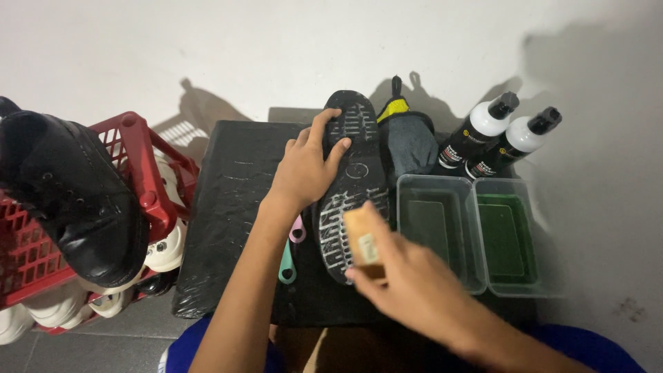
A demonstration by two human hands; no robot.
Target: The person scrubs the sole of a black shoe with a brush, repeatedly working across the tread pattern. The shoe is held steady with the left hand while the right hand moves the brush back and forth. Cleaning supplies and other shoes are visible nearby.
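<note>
I count two spray bottles [487,135] [521,145], two clear tubs [407,186] [545,287] holding green liquid, one red crate [135,148], and one wooden brush [364,237]. Black shoes: one sole-up [356,173], one on the crate [76,200], one by the bottles [407,145]. The white shoes cannot be counted.

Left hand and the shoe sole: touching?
Touching. The head view shows the left hand pressed flat on the upturned black sole, thumb and fingers lying across the tread near the toe end, with no gap visible.
</note>
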